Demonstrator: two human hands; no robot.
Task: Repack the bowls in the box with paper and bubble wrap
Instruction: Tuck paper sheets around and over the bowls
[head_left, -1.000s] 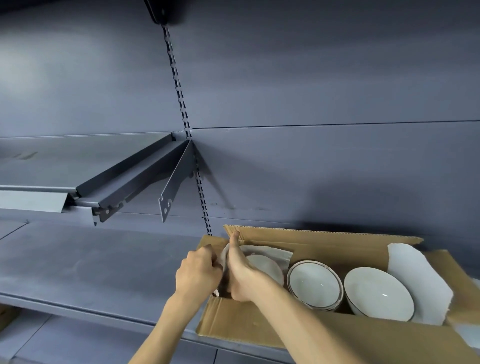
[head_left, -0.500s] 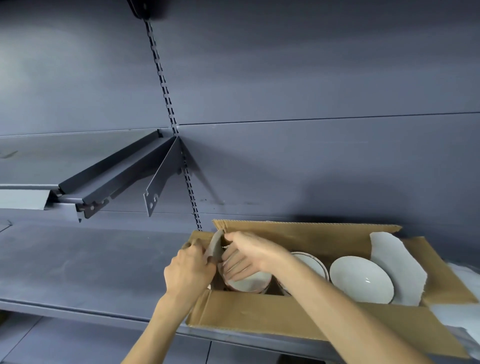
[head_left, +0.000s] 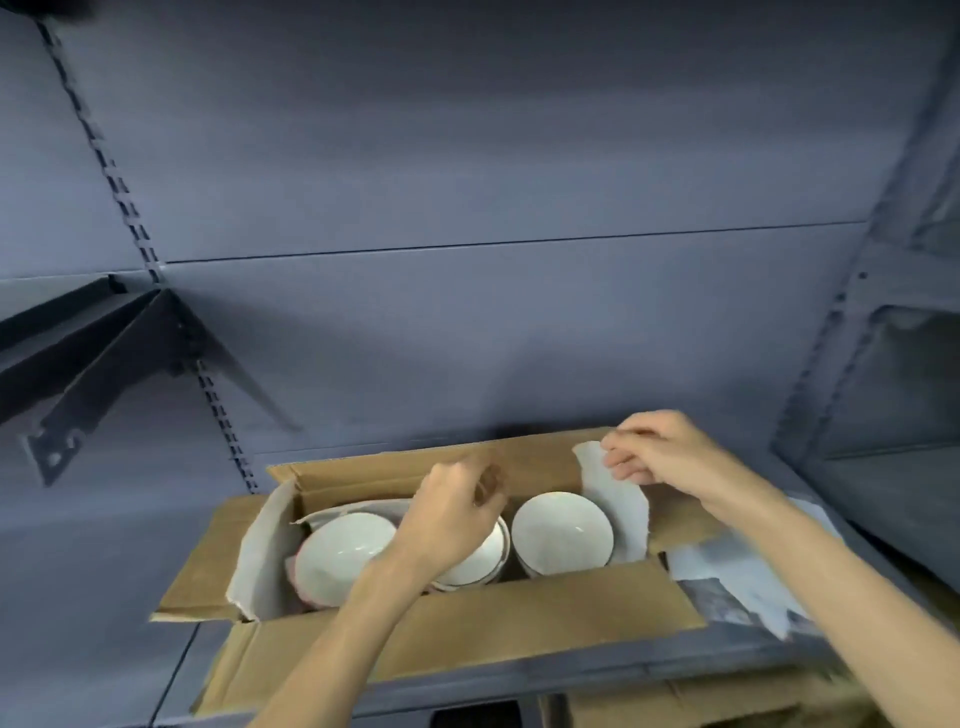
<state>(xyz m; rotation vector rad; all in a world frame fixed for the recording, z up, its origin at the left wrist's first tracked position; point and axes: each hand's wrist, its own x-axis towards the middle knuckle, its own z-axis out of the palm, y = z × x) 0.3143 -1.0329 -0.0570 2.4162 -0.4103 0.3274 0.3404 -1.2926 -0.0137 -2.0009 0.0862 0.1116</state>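
Judging progress from how things lie: three white bowls sit mouth-up in the open cardboard box (head_left: 441, 629) on the grey shelf (head_left: 104, 545). Left bowl (head_left: 343, 556) at 9 o'clock, middle bowl (head_left: 480, 564) partly under my forearm, right bowl (head_left: 561, 535) at 3 o'clock. All three are bare on top. I judge the loading done and the padding about half done.

Paper sheet (head_left: 260, 551) lines the left end wall; another paper sheet (head_left: 615, 499) stands at the right end. Loose wrapping (head_left: 748, 577) lies outside the box at 3 to 4 o'clock; blurred, so bubble wrap or paper I cannot tell. Left to do: cover the bowls, add bubble wrap, close the flaps.

Orientation: box long axis runs 9 to 3 o'clock, opening up, bowls in a row along it.

Hands: left hand (head_left: 457, 506) hovers over the middle bowl, fingers curled; blurred, grip undetermined. Right hand (head_left: 660, 449) pinches the top edge of the right-end sheet.
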